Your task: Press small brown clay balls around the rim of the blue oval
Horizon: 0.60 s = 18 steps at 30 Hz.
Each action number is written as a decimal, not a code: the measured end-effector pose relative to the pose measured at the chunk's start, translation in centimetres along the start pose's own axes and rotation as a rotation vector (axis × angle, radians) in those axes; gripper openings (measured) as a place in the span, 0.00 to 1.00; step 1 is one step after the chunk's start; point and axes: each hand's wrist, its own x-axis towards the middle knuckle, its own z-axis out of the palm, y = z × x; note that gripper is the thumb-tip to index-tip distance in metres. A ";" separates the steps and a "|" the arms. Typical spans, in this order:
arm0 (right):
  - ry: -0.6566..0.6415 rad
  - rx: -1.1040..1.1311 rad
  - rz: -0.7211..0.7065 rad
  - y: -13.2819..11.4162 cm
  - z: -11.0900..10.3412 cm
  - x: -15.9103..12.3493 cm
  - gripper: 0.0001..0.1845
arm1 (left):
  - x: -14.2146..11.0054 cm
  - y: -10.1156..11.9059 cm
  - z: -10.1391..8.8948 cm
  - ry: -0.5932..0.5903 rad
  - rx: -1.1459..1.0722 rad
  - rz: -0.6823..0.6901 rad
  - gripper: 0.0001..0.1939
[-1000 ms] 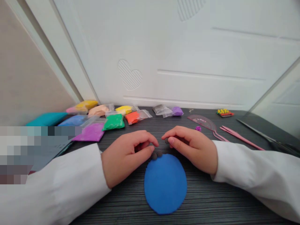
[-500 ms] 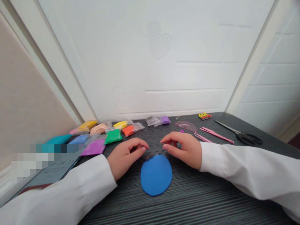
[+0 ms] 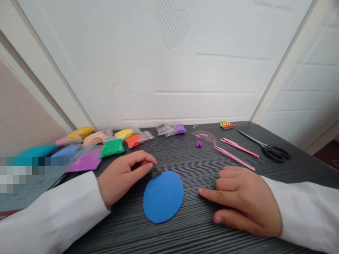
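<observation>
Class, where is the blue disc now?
In the head view, the blue disc lies below centre, between left hand and right hand, two dark balls at its upper-left edge.

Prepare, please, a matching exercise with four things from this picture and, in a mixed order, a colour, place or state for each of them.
Things:
1. disc
2. two small balls
3. scissors
4. right hand

Descriptions:
A. with black handles, toward the right side of the table
B. with the forefinger stretched out
C. flat and blue
D. dark, at the disc's far edge

Right pairs: 1-C, 2-D, 3-A, 4-B.
</observation>
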 end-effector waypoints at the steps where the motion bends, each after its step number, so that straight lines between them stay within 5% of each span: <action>1: -0.003 -0.003 0.013 0.1 -0.1 0.0 0.23 | 0.0 0.0 0.0 -0.003 0.003 -0.003 0.12; 18: -0.032 -0.022 -0.007 -0.1 -0.2 -0.6 0.26 | -0.2 -0.1 0.0 0.005 -0.034 0.005 0.11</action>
